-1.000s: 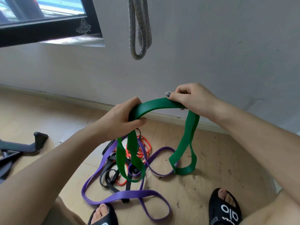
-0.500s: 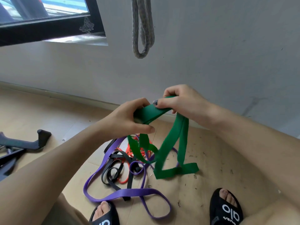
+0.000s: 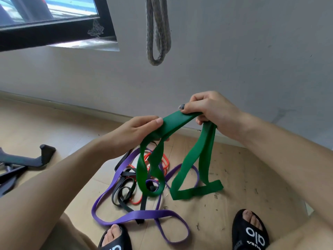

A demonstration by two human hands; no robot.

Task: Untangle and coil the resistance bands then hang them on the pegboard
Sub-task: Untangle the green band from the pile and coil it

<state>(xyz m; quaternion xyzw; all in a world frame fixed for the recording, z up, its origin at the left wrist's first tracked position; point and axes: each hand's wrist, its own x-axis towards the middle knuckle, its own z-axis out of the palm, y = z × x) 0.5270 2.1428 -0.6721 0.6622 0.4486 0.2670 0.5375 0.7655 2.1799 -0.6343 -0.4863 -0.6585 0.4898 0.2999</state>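
Two hands: both up in front of the wall, gripping one green band (image 3: 180,121)
Left hand (image 3: 137,134): clenched on green band, loop hangs below
Right hand (image 3: 212,112): pinching green band, second loop drops to floor
Floor pile: purple band (image 3: 133,215), black band (image 3: 124,192), red band (image 3: 164,162) tangled
Wall: grey band (image 3: 158,33) hanging

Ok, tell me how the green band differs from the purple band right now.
The green band is lifted, held in both hands, left hand and right hand; the purple band lies on the floor, untouched. The green hangs in folded loops free of the pile; the purple is mixed up with black and orange bands. Green looks wider. Both are flat loops.
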